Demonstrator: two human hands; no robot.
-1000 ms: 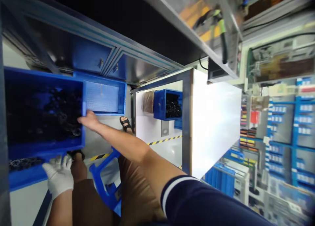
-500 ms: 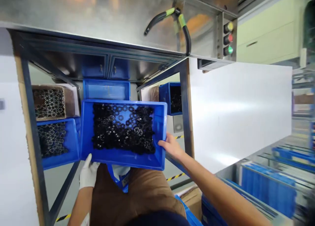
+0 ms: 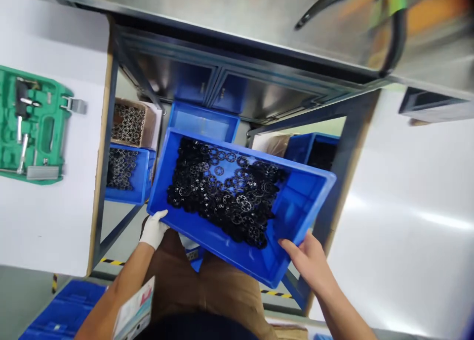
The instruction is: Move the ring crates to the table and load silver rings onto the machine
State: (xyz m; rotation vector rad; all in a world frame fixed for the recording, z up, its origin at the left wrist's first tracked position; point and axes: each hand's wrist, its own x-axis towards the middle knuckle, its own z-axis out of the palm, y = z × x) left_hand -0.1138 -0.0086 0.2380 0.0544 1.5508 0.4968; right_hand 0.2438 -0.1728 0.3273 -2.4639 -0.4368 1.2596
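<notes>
A blue plastic bin is held up in front of my lap, its right side tilted toward me. Many small black ring-shaped parts with holes cover much of its floor, heaped toward the left and middle. My left hand, in a white glove, grips the bin's near-left corner with the thumb over the rim. At the right end, my bare right hand clasps the wall, thumb inside and fingers outside. The fingers under and behind the bin are hidden.
On the left white table lies an open green tool case. Below are a carton and a blue bin of metal rings. Another blue bin sits beyond mine. A white table stands right, a metal counter ahead.
The bin has turned, its right end swinging nearer to me and its left end away. Both hands have kept their hold. My view has shifted left, bringing the green tool case into sight.
</notes>
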